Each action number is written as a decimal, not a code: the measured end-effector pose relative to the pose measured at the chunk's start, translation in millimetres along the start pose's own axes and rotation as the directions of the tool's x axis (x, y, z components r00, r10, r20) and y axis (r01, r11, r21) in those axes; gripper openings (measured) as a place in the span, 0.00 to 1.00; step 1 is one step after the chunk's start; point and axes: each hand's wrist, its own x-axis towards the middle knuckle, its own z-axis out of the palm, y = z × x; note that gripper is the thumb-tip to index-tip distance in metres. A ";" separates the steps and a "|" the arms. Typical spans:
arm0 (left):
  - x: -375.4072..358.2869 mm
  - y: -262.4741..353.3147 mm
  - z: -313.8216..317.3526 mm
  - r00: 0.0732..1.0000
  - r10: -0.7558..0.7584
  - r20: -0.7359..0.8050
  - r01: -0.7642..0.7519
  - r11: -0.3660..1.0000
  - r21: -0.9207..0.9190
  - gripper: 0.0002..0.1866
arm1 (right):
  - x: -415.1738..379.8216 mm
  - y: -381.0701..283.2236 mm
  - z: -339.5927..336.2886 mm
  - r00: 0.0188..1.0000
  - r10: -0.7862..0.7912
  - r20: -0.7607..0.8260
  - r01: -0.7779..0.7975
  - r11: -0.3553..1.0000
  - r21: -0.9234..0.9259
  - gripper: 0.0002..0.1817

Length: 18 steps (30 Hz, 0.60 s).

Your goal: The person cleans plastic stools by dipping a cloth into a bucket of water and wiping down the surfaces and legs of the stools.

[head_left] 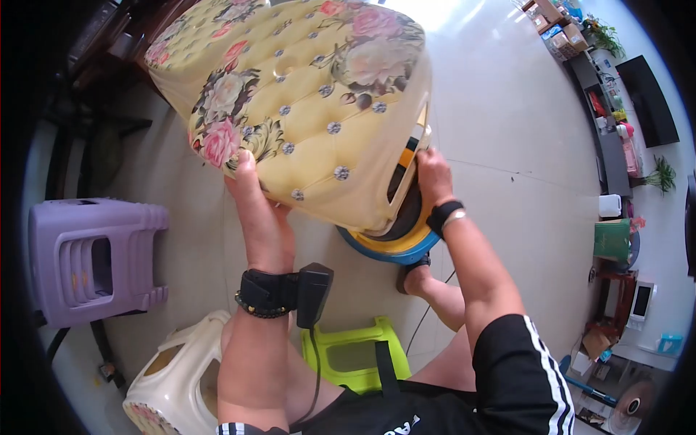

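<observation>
A cream stool [312, 123] with a flower-patterned, button-tufted top is held up in front of me, tilted. My left hand [257, 210] grips its near left edge, thumb on the patterned top and fingers underneath. At the stool's right side my right hand [433, 177] has its fingers closed around the rim by an opening in the side. Beneath the stool is a round blue and yellow object [391, 252], mostly hidden. Another patterned top [177, 36] shows behind the stool at the upper left.
Stacked purple stools [61, 254] stand at the left. A cream stool [163, 377] and a lime green stool [337, 337] are near my legs. A cable runs across the floor. Along the right wall are a television [647, 101], shelves and a fan [632, 406].
</observation>
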 end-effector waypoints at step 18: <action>10.6 -10.1 -6.8 0.999 -0.003 -0.046 0.000 0.998 -0.062 0.37 | -33.5 -24.6 -24.2 0.993 -0.102 0.055 0.084 0.963 0.256 0.07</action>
